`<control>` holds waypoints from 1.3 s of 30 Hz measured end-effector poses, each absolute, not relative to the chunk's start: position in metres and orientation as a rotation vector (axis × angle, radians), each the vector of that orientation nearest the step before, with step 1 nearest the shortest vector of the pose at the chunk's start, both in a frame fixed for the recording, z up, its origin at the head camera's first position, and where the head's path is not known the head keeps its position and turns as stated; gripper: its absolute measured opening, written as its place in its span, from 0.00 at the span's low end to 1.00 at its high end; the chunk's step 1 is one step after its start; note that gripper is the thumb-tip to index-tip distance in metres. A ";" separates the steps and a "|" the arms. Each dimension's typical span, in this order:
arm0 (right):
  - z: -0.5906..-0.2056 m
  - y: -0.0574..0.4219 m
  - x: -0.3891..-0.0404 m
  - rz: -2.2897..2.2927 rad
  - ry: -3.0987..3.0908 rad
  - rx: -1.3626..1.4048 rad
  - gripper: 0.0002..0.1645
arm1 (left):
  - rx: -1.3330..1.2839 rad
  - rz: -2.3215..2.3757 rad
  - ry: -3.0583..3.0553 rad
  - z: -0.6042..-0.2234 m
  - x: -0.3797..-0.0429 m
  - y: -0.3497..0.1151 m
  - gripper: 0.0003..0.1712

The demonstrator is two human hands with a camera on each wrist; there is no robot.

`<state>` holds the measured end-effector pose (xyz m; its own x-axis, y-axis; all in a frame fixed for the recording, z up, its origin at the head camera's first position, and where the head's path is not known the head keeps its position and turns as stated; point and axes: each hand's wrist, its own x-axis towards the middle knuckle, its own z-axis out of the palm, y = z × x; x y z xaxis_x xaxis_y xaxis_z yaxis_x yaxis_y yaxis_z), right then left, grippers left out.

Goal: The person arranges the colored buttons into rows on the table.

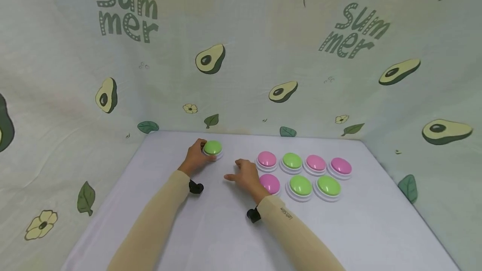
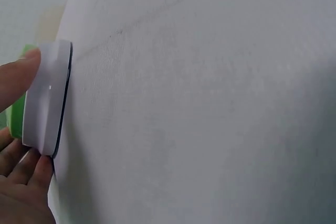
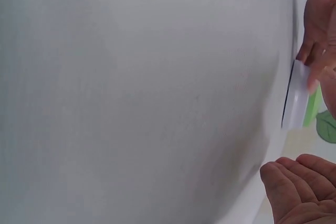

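Observation:
At the back left of the table, my left hand [image 1: 197,156] grips a round push button [image 1: 213,147] with a green dome and a white base. In the left wrist view the thumb and fingers hold the button [image 2: 46,98] by opposite sides of its base, close to the tabletop. My right hand [image 1: 246,175] is a little to the right, its thumb and fingers spread apart with nothing between them. Just behind its wrist sits a pink button [image 1: 270,183], partly covered by the hand and forearm. In the right wrist view the fingers of the right hand [image 3: 302,187] are extended.
On the right, a back row holds pink [image 1: 267,159], green [image 1: 292,161], pink [image 1: 316,163] and pink [image 1: 341,166] buttons. Two green buttons, one [image 1: 301,185] beside another [image 1: 329,186], stand in the front row. A printed cloth [image 1: 241,62] hangs behind the white table [image 1: 211,229].

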<state>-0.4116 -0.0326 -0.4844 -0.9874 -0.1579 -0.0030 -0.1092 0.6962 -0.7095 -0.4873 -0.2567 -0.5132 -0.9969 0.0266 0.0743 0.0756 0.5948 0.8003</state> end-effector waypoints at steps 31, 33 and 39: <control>-0.482 -0.030 -0.394 -1.217 2.833 -0.215 0.43 | -0.238 -1.449 -2.879 -0.505 -0.447 -0.250 0.44; -0.482 -0.029 -0.393 -1.220 2.838 -0.224 0.43 | -0.248 -1.448 -2.895 -0.504 -0.443 -0.249 0.44; -0.484 -0.028 -0.391 -1.230 2.841 -0.250 0.43 | -0.332 -1.473 -2.946 -0.500 -0.433 -0.249 0.42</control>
<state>-0.3915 -0.0285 -0.4845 -0.9865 -0.1609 0.0314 -0.1330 0.6734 -0.7272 -0.4334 -0.2494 -0.4997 -0.9659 0.2518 -0.0611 0.1023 0.5871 0.8030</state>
